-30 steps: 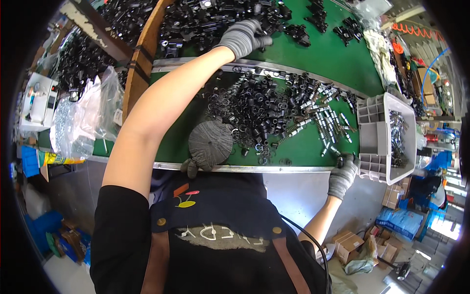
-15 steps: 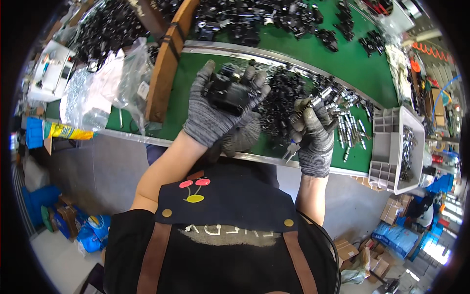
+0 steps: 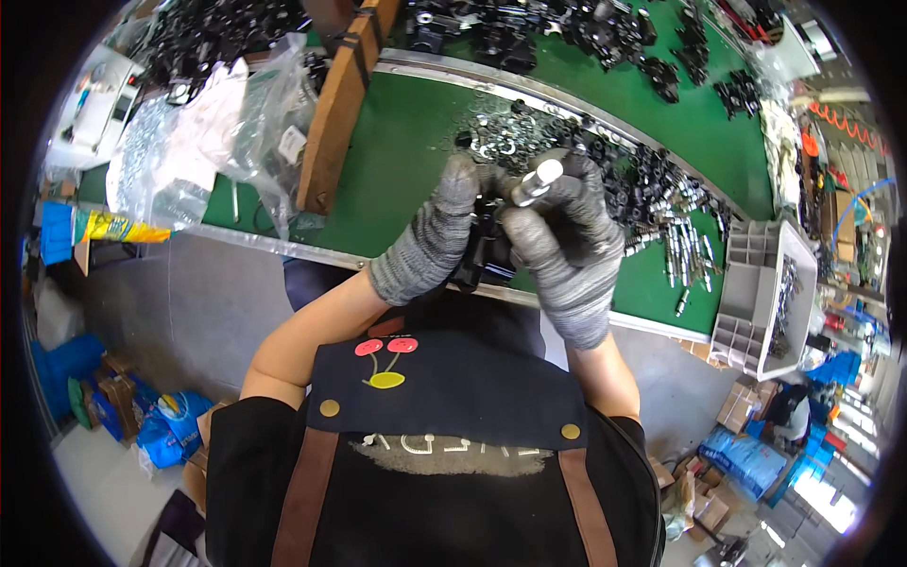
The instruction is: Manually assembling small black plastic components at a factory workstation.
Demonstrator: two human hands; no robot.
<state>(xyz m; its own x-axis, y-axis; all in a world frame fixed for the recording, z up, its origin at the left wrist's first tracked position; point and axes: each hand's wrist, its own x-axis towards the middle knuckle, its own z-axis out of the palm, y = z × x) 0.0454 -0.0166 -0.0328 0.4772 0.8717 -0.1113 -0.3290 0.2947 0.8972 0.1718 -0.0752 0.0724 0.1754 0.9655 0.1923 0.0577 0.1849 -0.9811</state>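
Observation:
My left hand [image 3: 430, 231], in a grey knitted glove, is closed on a black metal part [image 3: 488, 250] above the bench's front edge. Most of this part's upper end is hidden by my fingers. My right hand [image 3: 572, 260], gloved alike, pinches a short silver cylindrical pin [image 3: 539, 182] between thumb and fingers. The pin is tilted and lies just over the black part; whether the two touch is hidden. Behind my hands, small rings and washers [image 3: 510, 130] lie scattered on the green bench top [image 3: 397, 142]. To the right are small black fittings [image 3: 642, 180] and several silver pins [image 3: 688, 255].
A grey plastic crate [image 3: 742, 302] with metal pieces stands at the bench's right end. A wooden board [image 3: 333, 142] rises on the left beside clear plastic bags [image 3: 255, 142]. Black parts [image 3: 586, 33] lie beyond the metal rail [image 3: 463, 74]. A person [image 3: 792, 413] is far right.
My right hand has moved left from the silver pins to the black part, bringing a pin. My left hand has turned from palm-up cradling to gripping the part, now lower and farther right.

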